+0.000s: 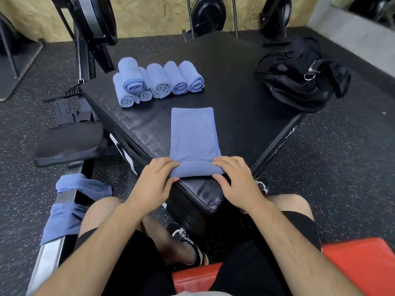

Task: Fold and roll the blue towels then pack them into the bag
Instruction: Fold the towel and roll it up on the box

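A blue towel (193, 133), folded into a long strip, lies on the black padded box (235, 99) and points away from me. Its near end is turned over into the start of a roll (195, 169). My left hand (155, 182) grips the roll's left end, fingers curled over it. My right hand (237, 180) grips the right end the same way. Several rolled blue towels (158, 82) are stacked at the box's far left. The black bag (299, 82) sits on the box's far right corner.
Unfolded blue towels (70, 208) hang over a rowing machine rail at the lower left. A black rower seat (68, 142) lies left of the box. I sit on a red bench (361, 265). Gym machines stand along the back wall.
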